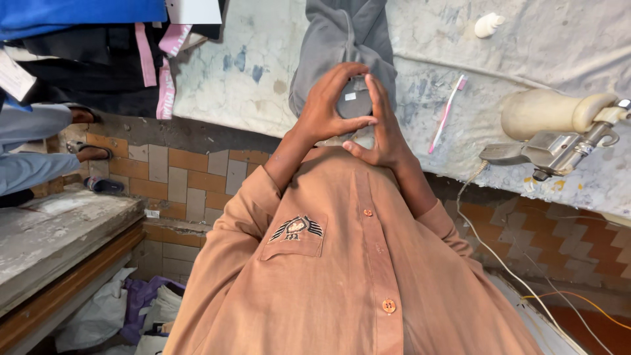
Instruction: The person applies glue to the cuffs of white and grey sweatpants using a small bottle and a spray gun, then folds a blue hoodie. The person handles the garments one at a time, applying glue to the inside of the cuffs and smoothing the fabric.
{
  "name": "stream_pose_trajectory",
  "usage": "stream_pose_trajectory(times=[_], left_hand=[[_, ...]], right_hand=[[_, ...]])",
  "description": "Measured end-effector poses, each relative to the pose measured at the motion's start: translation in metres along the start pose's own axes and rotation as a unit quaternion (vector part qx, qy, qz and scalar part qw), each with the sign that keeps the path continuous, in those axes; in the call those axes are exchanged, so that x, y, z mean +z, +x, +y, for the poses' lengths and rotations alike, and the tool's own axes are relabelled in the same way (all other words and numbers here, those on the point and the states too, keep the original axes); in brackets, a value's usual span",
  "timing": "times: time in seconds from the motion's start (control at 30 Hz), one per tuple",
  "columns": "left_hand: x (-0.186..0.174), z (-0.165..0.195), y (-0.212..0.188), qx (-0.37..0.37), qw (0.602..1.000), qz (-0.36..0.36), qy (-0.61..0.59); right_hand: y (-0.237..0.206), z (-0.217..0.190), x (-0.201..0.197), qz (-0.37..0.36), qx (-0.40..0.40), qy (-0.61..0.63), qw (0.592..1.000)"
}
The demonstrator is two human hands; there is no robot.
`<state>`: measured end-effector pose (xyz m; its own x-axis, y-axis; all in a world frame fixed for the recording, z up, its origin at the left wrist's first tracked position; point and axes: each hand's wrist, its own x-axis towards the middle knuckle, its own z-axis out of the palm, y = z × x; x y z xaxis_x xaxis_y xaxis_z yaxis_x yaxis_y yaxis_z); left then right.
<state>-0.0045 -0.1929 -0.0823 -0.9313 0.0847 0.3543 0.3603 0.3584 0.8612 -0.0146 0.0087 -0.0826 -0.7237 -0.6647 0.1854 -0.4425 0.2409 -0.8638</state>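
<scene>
Left hand (327, 102) and right hand (383, 125), fingers curled around a small grey device (353, 102), over grey cloth (342, 39), toothbrush (447, 113) right

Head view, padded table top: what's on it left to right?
Dark folded clothes → grey garment with both hands around a small dark object → pink toothbrush → small white piece → iron at the right edge.
</scene>
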Motion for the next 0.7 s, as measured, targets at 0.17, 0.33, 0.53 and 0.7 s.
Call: stream_pose_trajectory(times=[0.17, 0.33, 0.53, 0.7], left_hand=[[0.011, -0.006, -0.017, 0.012, 0.996, 0.081, 0.048], [0.014, -0.003, -0.020, -0.002, 0.992, 0.087, 0.096], [0.007, -0.006, -0.014, -0.018, 0.995, 0.044, 0.089], [0.002, -0.012, -0.009, -0.028, 0.999, 0.003, 0.046]], right_hand=[[0.008, -0.005, 0.001, 0.001, -0.001, 0.009, 1.000], [0.014, -0.031, -0.014, 0.074, 0.003, -0.055, 0.996], [0.038, -0.048, -0.033, 0.059, -0.050, -0.172, 0.982], [0.073, -0.049, -0.043, -0.057, -0.074, -0.191, 0.977]])
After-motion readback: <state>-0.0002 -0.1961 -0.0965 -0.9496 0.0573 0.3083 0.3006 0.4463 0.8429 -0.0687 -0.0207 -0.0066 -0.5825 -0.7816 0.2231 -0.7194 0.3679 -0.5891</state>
